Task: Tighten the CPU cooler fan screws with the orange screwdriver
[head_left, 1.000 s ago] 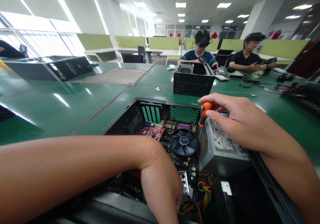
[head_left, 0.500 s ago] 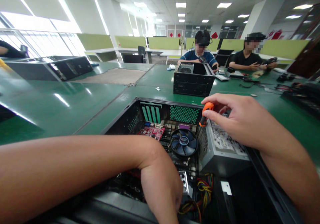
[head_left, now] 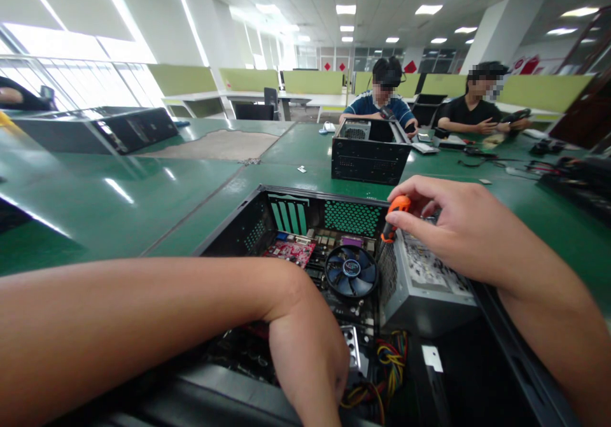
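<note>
Faces a wide green table (head_left: 191, 182), with an open black computer case (head_left: 314, 215) lying on it, close in front. Has inside that case a grey power supply (head_left: 424, 306), on the right. Reaches down into the near part of the case with the left hand (head_left: 312, 363); cannot tell the state of its fingers, hidden below the bent wrist. Holds the right hand (head_left: 446, 220) above the power supply. Has a round black fan (head_left: 351, 273) between both hands. Clamps right thumb and fingertips on an orange-and-dark screwdriver (head_left: 389, 229), handle leaning, beside the power supply's far left edge
</note>
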The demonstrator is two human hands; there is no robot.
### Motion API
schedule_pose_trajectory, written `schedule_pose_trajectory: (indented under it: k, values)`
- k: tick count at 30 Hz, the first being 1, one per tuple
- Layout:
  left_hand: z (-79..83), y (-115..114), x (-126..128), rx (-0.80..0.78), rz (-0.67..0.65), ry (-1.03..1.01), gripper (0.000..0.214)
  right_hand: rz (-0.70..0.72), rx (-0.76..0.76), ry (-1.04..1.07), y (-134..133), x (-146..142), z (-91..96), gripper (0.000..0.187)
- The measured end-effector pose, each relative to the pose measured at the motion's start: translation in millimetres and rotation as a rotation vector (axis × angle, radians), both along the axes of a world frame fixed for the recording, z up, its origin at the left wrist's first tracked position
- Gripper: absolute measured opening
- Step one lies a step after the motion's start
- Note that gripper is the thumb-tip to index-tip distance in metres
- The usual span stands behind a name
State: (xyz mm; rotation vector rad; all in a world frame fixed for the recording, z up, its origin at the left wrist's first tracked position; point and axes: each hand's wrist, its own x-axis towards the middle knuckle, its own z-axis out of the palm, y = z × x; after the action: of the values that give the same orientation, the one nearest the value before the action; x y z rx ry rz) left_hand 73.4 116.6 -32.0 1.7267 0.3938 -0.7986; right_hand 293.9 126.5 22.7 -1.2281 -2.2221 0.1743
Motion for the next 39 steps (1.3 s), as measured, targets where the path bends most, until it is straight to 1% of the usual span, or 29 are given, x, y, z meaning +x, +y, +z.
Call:
schedule_pose_trajectory:
  k: [2,4,6,8,10,13,15,17,19,21,25,29,31,36,39]
  values:
    - [1.3,-1,0,-0.021,0.012,-0.001,0.02,0.024,0.018,-0.008,1,0,-1.3,0.018]
    - [1.9,-1,0,-0.045,0.063,-0.029,0.023,0.033,0.027,-0.014,2,1,-3.4,0.03]
    - [1.8,-2,-1,-0.063,0.111,-0.066,0.023,0.031,0.021,-0.014,3,1,-5.4,0.036]
    - [1.3,-1,-1,-0.081,0.113,-0.082,0.022,0.029,0.017,-0.004,4,1,-6.3,0.036]
    - [0.4,0,0,-0.094,0.076,-0.058,0.022,0.023,0.027,0.039,3,1,-6.1,0.034]
    - [-0.5,2,3,-0.092,0.033,0.0,0.024,0.006,0.065,0.226,0,2,-5.0,0.029]
    - [0.1,2,5,-0.077,0.029,0.018,0.024,0.065,0.062,0.362,-3,3,-4.2,0.027]
    - [1.7,1,5,-0.061,0.028,0.023,0.024,0.196,0.013,0.41,-7,3,-3.1,0.027]
    - [3.6,1,4,-0.047,0.031,0.017,0.023,0.313,-0.039,0.367,-10,3,-1.8,0.027]
    - [4.7,0,4,-0.031,0.044,0.004,0.023,0.359,-0.053,0.308,-12,2,-0.7,0.027]
    - [1.6,1,6,-0.005,0.031,0.019,0.022,0.344,-0.023,0.224,-12,0,-0.4,0.027]
    - [-4.7,2,10,-0.026,-0.022,0.033,0.02,0.345,-0.013,0.16,-10,0,-1.1,0.028]
    - [-6.1,3,9,-0.032,-0.026,0.026,0.018,0.35,-0.006,0.151,-11,0,-1.0,0.029]
    - [-4.0,0,3,-0.031,0.029,-0.008,0.012,0.339,-0.017,0.211,-13,2,0.3,0.028]
    - [-3.5,-1,2,-0.04,0.075,-0.019,0.017,0.367,-0.019,0.174,-13,2,-0.3,0.028]
